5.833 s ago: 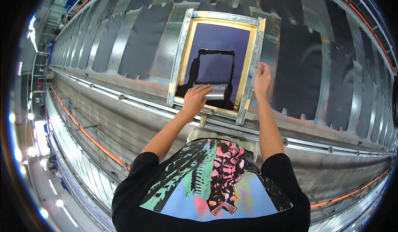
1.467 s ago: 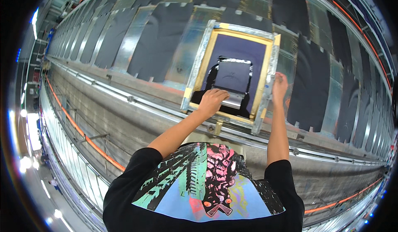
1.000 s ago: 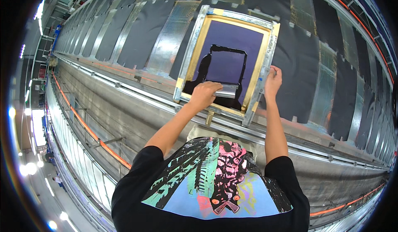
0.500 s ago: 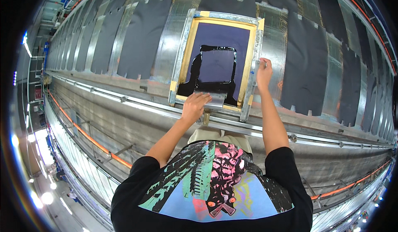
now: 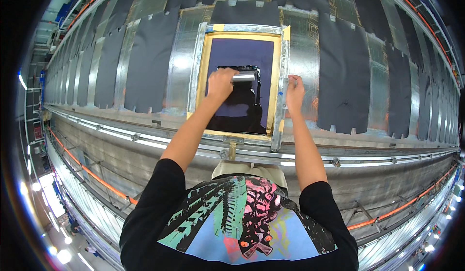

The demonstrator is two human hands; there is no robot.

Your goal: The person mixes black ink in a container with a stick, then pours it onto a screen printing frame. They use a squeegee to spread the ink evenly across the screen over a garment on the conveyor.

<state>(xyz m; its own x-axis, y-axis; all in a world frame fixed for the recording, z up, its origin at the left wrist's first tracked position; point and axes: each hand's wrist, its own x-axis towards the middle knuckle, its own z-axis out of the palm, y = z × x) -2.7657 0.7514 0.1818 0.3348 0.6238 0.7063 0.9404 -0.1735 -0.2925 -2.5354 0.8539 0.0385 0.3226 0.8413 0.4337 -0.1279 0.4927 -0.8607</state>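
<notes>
A screen printing frame [image 5: 195, 72] with metal rails and yellow tape along its inner edges lies on the long table before me. Its mesh [image 5: 242, 50] is dark purple. Glossy black ink [image 5: 237, 123] covers the lower mesh and a band around the middle. My left hand [image 5: 221, 84] is closed around one end of a squeegee [image 5: 244, 77], whose metal blade lies across the upper part of the inked area. At the outer edge of the right rail is my right hand [image 5: 295, 94], its fingers curled against the rail.
Black fabric panels [image 5: 343, 72] lie in rows on the metal table at both sides and beyond the frame. A metal rail [image 5: 310, 162] runs along the table's near edge, with a clamp-like brass piece [image 5: 232, 151] below the frame. Orange pipes [image 5: 92, 162] run nearer to me.
My left hand has moved the squeegee away from me, from the frame's near end to the upper inked area. Black ink now covers more of the mesh behind it. My right hand stays at the right rail.
</notes>
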